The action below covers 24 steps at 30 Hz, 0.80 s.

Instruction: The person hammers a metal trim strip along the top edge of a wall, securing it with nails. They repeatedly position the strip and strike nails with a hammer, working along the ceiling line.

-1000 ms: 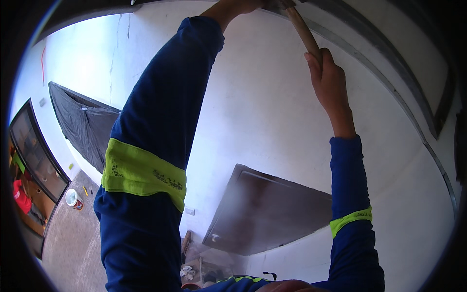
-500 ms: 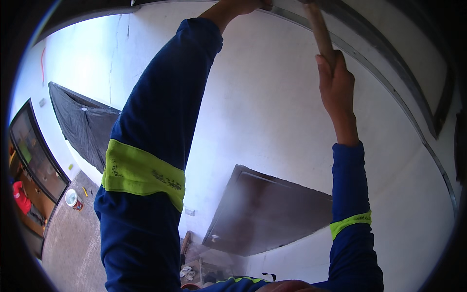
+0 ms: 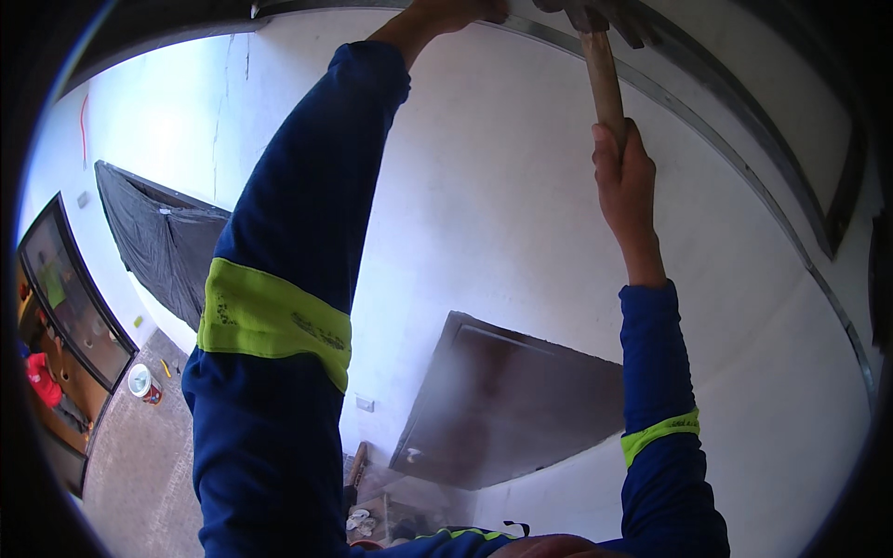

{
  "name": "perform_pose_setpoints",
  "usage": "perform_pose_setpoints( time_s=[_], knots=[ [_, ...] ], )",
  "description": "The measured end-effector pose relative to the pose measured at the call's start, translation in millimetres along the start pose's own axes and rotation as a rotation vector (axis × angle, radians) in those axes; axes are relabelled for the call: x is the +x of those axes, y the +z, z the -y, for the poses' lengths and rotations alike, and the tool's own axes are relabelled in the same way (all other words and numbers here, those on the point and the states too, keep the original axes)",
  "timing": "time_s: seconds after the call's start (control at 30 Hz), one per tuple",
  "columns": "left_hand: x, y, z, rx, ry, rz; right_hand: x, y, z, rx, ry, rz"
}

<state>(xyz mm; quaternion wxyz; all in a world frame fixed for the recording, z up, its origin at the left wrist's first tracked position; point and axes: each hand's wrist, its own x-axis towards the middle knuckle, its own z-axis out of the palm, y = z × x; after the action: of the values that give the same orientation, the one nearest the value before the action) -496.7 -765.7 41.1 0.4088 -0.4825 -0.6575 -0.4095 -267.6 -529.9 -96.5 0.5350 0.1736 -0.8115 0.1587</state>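
Raised high, my right hand [image 3: 628, 191] is wrapped round the wooden handle of a hammer [image 3: 603, 79]. Its dark head, with what look like claws, reaches the top edge of the view, close to a thin metal channel [image 3: 665, 91] that runs along the upper wall. My left hand [image 3: 445, 13] is up at the same channel, to the left of the hammer head. Its fingers look curled together, but they are dark and partly cut off by the top edge, so anything in them is hidden.
On the white wall below are a grey-brown panel [image 3: 502, 400] and a dark sheet-covered opening [image 3: 158, 232]. A bucket [image 3: 143, 383] stands on the floor at left. Beyond a glass-paned door frame [image 3: 79, 298] is a person in red [image 3: 45, 381]. A dark beam [image 3: 744, 102] runs overhead.
My right hand has shifted slightly left and lower with the hammer, bringing its head into view. My left hand has moved a little to the left along the channel.
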Motion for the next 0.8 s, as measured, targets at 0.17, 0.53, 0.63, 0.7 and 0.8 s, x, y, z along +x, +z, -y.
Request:
perform_pose_setpoints(
  time_s=[0.17, 0.53, 0.63, 0.7, 0.8],
  knots=[
    [-25, -11, -16, -0.016, 0.022, -0.038, -19, 0, 9, 0.179, 0.146, 0.085],
    [-63, -8, -19, 0.418, 0.433, -0.374, -12, 32, 17, 0.090, -0.169, -0.038],
    [-64, -8, -18, 0.440, 0.440, -0.376, -14, 37, 17, 0.001, -0.214, -0.100],
    [-65, -10, -18, 0.468, 0.453, -0.359, -16, 39, 16, 0.037, -0.213, -0.137],
    [-64, -13, -19, 0.521, 0.463, -0.366, -10, 47, 12, 0.055, -0.192, -0.132]
  ],
)
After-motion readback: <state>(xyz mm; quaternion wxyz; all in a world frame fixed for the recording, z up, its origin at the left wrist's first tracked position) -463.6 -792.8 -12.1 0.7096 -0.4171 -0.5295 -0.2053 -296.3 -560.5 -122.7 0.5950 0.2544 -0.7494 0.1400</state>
